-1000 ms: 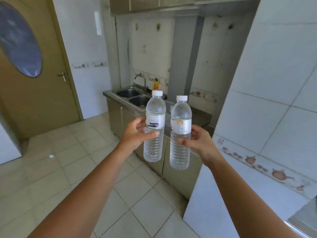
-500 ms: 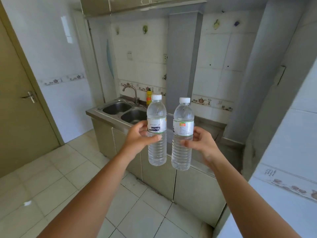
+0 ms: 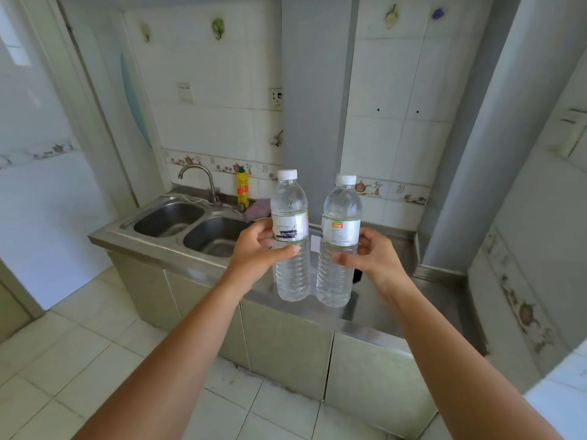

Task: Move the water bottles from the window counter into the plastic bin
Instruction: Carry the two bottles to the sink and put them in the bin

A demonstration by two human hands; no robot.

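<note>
Head view, hands: left hand (image 3: 259,249) and right hand (image 3: 374,258) are both raised in front of the chest, each with one water bottle.
Head view, left fingers: closed round the left water bottle (image 3: 290,236) at and just below the label, thumb (image 3: 282,251) across the front.
Head view, right fingers: curled round the right water bottle (image 3: 340,242) from its right side, thumb (image 3: 344,259) on the ribbed body just below the label; a looser-looking hold, bottle fully carried.
Bottle position: both are in the air, side by side and just apart, in front of the steel bench (image 3: 381,315) beside the double sink (image 3: 193,228); neither rests on it.
Long axis: left bottle upright; right bottle near upright, cap leaning slightly to the right.
Key relation: each bottle is already inside its own hand, so neither hand is nearer; the plastic bin is not in view, so its direction from the hands cannot be told.
Bottle appearance: clear ribbed plastic, white screw caps on, white labels, the left with dark print and the right with a small orange mark; both look full or nearly so.
Step judged: carrying phase, drop-off pending.
Next move needs: finding the bin, then lowering the bottles in.
Risk: the right hold is low and one-sided, so the bottle could tip.
</note>
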